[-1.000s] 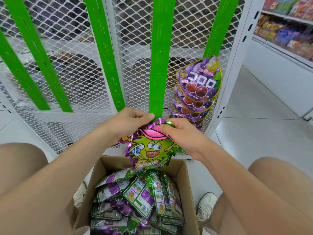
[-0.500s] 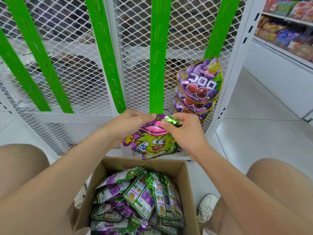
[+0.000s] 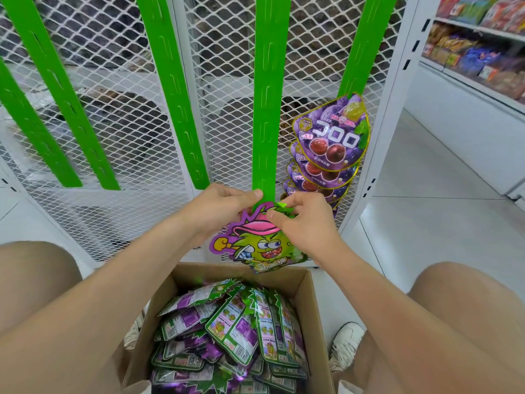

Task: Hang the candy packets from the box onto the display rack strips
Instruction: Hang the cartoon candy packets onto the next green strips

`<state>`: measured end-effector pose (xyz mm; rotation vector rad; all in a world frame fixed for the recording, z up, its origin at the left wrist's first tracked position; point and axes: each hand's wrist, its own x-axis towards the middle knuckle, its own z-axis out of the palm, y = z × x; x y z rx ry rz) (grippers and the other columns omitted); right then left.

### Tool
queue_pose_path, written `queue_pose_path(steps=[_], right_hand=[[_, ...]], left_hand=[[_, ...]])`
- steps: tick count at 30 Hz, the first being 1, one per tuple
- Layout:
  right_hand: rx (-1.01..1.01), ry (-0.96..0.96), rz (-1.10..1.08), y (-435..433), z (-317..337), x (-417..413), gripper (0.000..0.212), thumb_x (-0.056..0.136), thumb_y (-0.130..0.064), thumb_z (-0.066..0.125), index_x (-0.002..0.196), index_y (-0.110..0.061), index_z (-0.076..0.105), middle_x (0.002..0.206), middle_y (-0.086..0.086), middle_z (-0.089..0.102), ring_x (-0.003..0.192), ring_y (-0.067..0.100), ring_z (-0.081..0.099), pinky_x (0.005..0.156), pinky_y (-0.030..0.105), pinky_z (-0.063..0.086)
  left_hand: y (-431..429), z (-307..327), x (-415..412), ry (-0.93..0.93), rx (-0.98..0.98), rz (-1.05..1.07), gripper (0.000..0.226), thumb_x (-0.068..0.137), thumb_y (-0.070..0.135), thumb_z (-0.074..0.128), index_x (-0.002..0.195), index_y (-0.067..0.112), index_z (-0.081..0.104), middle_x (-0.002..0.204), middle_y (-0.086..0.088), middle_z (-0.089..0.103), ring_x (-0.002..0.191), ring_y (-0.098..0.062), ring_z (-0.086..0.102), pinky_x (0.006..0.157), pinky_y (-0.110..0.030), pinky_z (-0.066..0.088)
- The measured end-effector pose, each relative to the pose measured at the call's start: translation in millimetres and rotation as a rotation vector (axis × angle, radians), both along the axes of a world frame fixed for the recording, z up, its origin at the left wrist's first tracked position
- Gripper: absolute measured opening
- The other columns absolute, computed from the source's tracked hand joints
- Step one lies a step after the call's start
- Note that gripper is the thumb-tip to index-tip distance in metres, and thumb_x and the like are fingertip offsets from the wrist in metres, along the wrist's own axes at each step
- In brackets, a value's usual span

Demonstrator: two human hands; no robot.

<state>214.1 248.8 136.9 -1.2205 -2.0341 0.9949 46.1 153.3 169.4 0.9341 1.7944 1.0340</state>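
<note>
A purple candy packet (image 3: 255, 245) with a green cartoon face hangs between my hands, its top at the bottom end of a green display strip (image 3: 268, 109). My left hand (image 3: 218, 209) pinches the packet's top left corner and touches the strip's lower end. My right hand (image 3: 304, 220) pinches the packet's top right edge. Below, an open cardboard box (image 3: 312, 302) holds several more packets (image 3: 227, 331) of the same kind, lying back side up.
Three other green strips (image 3: 170, 95) hang bare on the white mesh rack (image 3: 221, 81). The rightmost strip (image 3: 360, 52) carries several purple grape candy bags (image 3: 332, 137). Stocked shelves (image 3: 477, 46) stand at the right. My knees and white shoes (image 3: 345, 342) flank the box.
Both hands have lifted the packet from just above the box up to the lower end of the green strip.
</note>
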Motion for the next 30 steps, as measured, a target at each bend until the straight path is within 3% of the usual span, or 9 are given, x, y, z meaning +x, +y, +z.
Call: queue_pose_path(steps=[5,8,12,15,18,21,23,25,30], right_hand=[[0.179,-0.146,0.081,0,-7,-1,0.02,0.085,-0.038,0.084,0.083,-0.021,0.074,0.072,-0.003,0.07,0.073,0.021,0.065,0.072,0.034,0.047],[0.223,-0.187,0.136,3,-11,-3,0.019,0.09,-0.037,0.08,0.086,-0.02,0.072,0.068,-0.002,0.06,0.07,0.026,0.058,0.067,0.035,0.041],[0.239,-0.21,0.002,4,-24,-4,0.029,0.088,-0.033,0.082,0.108,-0.018,0.068,0.096,-0.001,0.072,0.091,0.021,0.067,0.083,0.038,0.055],[0.184,-0.259,-0.099,6,-33,2,0.047,0.081,-0.019,0.082,0.118,-0.01,0.055,0.113,0.011,0.062,0.109,0.033,0.06,0.094,0.047,0.052],[-0.06,-0.48,-0.078,2,-54,4,0.067,0.078,-0.018,0.08,0.13,0.001,0.042,0.128,0.023,0.051,0.123,0.041,0.05,0.106,0.047,0.046],[-0.261,-0.601,-0.026,-6,-79,6,0.06,0.083,-0.019,0.074,0.131,0.0,0.042,0.125,0.022,0.053,0.118,0.035,0.055,0.092,0.034,0.05],[-0.273,-0.695,0.071,-12,-95,12,0.021,0.086,-0.015,0.068,0.1,-0.003,0.058,0.101,0.014,0.06,0.095,0.028,0.061,0.066,0.026,0.045],[-0.287,-0.783,0.168,-20,-121,20,0.024,0.089,-0.013,0.066,0.073,-0.009,0.049,0.077,0.006,0.056,0.078,0.026,0.061,0.048,0.024,0.036],[-0.269,-1.006,0.384,-59,-175,40,0.047,0.094,-0.023,0.073,0.128,0.0,0.051,0.122,0.016,0.058,0.113,0.033,0.065,0.078,0.035,0.052]], left_hand=[[1,-7,0,0.168,0.093,-0.037,0.031,0.102,0.046,0.064,0.094,0.022,0.081,0.1,0.006,0.08,0.089,-0.005,0.069,0.08,-0.019,0.053],[3,-20,-6,0.527,0.14,-0.075,0.032,0.107,0.041,0.058,0.085,0.022,0.072,0.079,-0.003,0.073,0.08,-0.025,0.067,0.084,-0.044,0.056],[3,-36,-1,0.938,0.131,-0.13,0.005,0.107,0.029,0.059,0.11,0.03,0.055,0.101,0.0,0.073,0.103,-0.034,0.062,0.094,-0.053,0.048],[-1,-49,5,1.106,0.213,-0.059,0.061,0.098,0.017,0.071,0.15,0.017,0.038,0.135,-0.012,0.059,0.118,-0.035,0.053,0.099,-0.051,0.047],[-8,-56,11,1.244,0.357,0.046,0.051,0.087,0.008,0.068,0.134,0.012,0.05,0.123,-0.011,0.051,0.107,-0.033,0.048,0.088,-0.047,0.047],[-13,-68,14,1.151,0.315,-0.201,0.019,0.09,0.013,0.064,0.107,0.019,0.058,0.105,-0.001,0.059,0.097,-0.026,0.054,0.076,-0.037,0.043],[-17,-77,12,1.001,0.092,-0.442,0.01,0.096,0.019,0.061,0.105,0.023,0.062,0.098,0.005,0.063,0.095,-0.022,0.062,0.074,-0.035,0.045],[-21,-87,10,0.893,-0.121,-0.664,0.013,0.1,0.023,0.061,0.111,0.02,0.068,0.097,0.004,0.068,0.095,-0.022,0.066,0.075,-0.032,0.048],[-27,-105,5,0.831,-0.301,-0.907,0.019,0.105,0.027,0.058,0.113,0.015,0.07,0.102,-0.002,0.07,0.092,-0.022,0.064,0.084,-0.039,0.054]])
